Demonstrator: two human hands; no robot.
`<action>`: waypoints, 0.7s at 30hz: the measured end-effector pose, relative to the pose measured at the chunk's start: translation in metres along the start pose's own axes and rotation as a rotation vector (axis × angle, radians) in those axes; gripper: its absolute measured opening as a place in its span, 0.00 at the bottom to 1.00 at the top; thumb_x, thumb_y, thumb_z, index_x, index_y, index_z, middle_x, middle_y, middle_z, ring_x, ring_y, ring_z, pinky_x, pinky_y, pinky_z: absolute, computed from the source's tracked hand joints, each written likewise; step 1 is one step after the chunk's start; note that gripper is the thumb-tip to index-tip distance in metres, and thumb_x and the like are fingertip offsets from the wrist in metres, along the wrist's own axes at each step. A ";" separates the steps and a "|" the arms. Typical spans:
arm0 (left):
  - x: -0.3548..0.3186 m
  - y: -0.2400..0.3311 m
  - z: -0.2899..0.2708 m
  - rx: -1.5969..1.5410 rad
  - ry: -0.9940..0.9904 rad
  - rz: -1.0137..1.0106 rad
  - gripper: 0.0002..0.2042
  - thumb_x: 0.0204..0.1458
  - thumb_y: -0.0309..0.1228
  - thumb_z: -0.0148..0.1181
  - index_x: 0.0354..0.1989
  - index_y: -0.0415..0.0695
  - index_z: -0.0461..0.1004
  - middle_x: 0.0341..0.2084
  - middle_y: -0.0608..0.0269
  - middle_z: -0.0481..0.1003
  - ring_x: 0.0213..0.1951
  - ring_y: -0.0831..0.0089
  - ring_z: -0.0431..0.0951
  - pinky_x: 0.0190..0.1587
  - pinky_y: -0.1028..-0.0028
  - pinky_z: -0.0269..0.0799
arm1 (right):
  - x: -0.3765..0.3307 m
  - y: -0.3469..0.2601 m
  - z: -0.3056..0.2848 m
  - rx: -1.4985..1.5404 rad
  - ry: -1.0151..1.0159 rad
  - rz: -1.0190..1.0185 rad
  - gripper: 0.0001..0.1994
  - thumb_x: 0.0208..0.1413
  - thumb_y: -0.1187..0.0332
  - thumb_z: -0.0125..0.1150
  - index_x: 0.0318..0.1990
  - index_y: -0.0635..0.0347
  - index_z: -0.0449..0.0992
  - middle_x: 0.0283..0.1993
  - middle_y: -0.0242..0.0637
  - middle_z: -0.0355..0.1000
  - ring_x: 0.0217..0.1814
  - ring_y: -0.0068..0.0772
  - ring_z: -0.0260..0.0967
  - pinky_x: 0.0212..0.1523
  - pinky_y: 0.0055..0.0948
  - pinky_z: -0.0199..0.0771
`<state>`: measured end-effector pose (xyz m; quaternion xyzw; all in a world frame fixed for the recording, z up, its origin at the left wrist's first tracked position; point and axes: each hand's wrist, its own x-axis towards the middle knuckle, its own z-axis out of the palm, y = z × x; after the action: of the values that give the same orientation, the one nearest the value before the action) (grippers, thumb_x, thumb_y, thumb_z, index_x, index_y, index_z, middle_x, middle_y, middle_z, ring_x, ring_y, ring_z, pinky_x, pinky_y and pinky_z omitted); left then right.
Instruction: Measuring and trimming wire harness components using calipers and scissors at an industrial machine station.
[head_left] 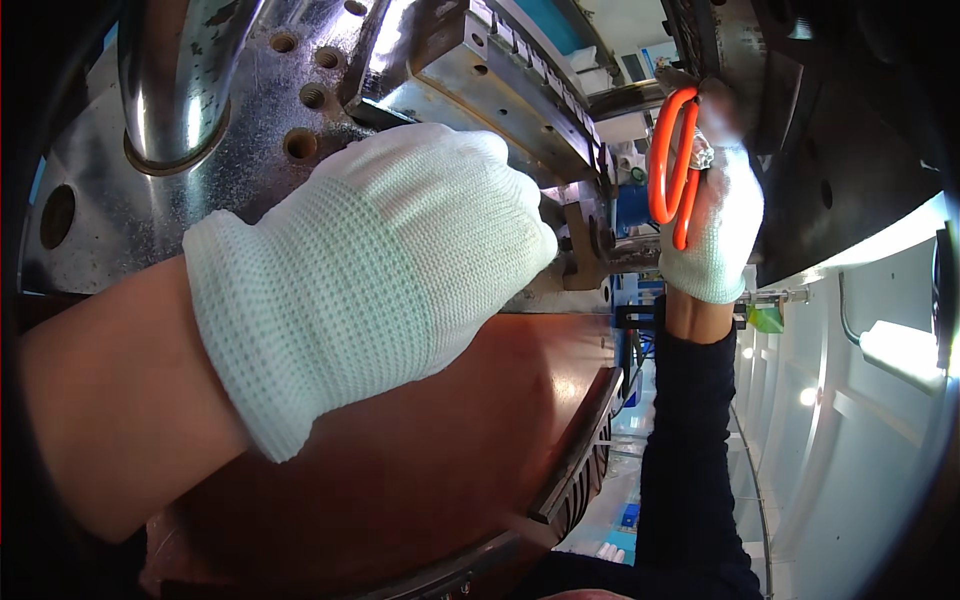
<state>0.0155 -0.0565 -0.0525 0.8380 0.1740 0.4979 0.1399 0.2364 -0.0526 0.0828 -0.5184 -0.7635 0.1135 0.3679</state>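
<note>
My left hand point(440, 230), in a white knit glove, is closed in front of the metal machine, its back toward me. Its fingertips are curled out of sight, so whatever they may hold is hidden. Just beyond its knuckles is a brownish metal bracket point(583, 248). Farther right and up, my right hand point(725, 215), also gloved in white, is raised beside a dark metal part. It is closed around a tool with orange looped handles point(660, 165). The tool's working end is blurred and cannot be made out.
A steel plate point(270, 80) with threaded holes and a thick polished post point(180, 90) fills the upper left. A drilled steel block point(500, 85) stands beyond my left hand. Below lies a reddish-brown curved surface point(400, 460). A lit lamp point(900, 350) is at the right.
</note>
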 end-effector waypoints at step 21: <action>0.012 0.007 -0.014 0.081 -0.249 -0.051 0.04 0.45 0.30 0.59 0.22 0.46 0.73 0.23 0.64 0.71 0.33 0.65 0.73 0.37 0.67 0.73 | 0.006 -0.003 0.007 0.011 0.078 0.093 0.22 0.68 0.55 0.48 0.57 0.66 0.70 0.52 0.44 0.75 0.48 0.35 0.77 0.49 0.31 0.81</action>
<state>0.0091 -0.0570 -0.0336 0.8935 0.1965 0.3790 0.1392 0.2283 -0.0475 0.0818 -0.5552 -0.7232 0.1143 0.3945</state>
